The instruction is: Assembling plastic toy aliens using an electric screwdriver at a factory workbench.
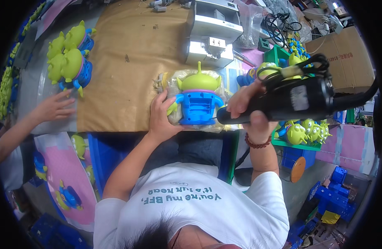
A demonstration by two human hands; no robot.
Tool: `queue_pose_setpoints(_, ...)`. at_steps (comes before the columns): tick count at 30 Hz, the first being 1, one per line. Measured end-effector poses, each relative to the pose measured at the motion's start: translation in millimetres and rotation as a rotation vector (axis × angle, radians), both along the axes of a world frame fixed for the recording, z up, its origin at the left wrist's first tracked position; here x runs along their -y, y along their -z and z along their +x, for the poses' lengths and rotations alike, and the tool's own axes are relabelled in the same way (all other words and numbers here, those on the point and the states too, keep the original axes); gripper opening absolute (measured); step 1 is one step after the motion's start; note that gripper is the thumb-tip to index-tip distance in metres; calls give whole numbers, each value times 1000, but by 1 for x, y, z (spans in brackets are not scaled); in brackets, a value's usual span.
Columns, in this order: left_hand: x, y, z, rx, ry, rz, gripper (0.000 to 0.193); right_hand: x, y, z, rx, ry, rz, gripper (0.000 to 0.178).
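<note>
A green and blue toy figure point(198, 99) with one antenna lies back side up on a plastic-wrapped pad point(172, 79). An uncovered rectangular compartment shows in its blue back. My left hand point(162, 116) grips the figure's side, fingers by the green hand and thumb along the lower edge. In my right hand point(257, 110) is a black electric screwdriver point(290, 99), held almost level. Its thin bit points left and reaches the lower right corner of the figure's body; whether it sits in a screw is too small to tell.
A white and grey device point(213, 31) stands behind the pad. Green crates point(300, 146) of similar figures are at right, near a cardboard box point(342, 60). More figures point(70, 60) stand at left, beside a co-worker's open hand point(54, 108). Brown paper point(120, 83) covers the table.
</note>
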State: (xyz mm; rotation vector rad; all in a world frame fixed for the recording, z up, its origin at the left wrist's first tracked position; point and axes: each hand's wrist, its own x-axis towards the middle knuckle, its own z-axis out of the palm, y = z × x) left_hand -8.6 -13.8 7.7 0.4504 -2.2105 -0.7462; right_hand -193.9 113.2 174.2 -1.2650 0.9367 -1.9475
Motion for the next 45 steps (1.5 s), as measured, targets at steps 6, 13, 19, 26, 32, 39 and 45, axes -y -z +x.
queue_pose_setpoints(6,-1,1,0,-2,2,11,99,-6,13,8,7,-55,89,38)
queue_pose_setpoints(13,-1,-1,0,15,3,2,98,-5,15,-2,-139,-168,3,39)
queue_pose_setpoints(19,-1,-3,0,4,2,-1,98,-2,19,3,-79,-152,-43,48)
queue_pose_setpoints(26,0,-1,2,2,-8,-2,100,26,-17,-28,4,-140,-50,34)
queue_pose_setpoints(32,1,-2,2,20,7,29,100,114,-34,-94,-184,466,-22,21)
queue_pose_setpoints(39,2,5,0,-23,22,56,99,155,-2,-84,62,443,278,15)
queue_pose_setpoints(45,0,4,2,-12,13,91,98,113,-45,-77,27,283,220,27)
